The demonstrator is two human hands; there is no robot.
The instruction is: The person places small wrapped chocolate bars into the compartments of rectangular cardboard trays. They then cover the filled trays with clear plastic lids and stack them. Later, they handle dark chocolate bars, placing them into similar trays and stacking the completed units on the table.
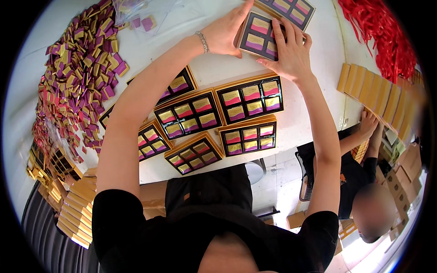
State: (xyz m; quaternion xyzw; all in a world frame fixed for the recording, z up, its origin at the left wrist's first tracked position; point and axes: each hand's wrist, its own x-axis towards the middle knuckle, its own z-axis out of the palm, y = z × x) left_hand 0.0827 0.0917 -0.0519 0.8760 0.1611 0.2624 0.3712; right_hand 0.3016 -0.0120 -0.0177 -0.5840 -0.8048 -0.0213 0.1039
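At the far edge of the table, my left hand [226, 31], with a bracelet at the wrist, grips the left side of a dark-and-gold chocolate box [254, 42]. My right hand [293, 53] lies over the right part of this box, fingers bent across its top and thumb at the near edge. Gold, pink and purple wrapped squares sit in the box's compartments. Part of the box is hidden under the right fingers. Just beyond it lies another filled box [306, 10]. Below my hands stand several similar filled boxes, among them one box [249, 99] near my right forearm.
A big heap of loose wrapped squares [86, 59] covers the left of the table, beside clear plastic [145, 11]. Red ribbons [380, 34] lie at the far right, near a row of gold boxes [371, 88]. A co-worker [350, 168] works at right. Stacked gold boxes [77, 211] stand lower left.
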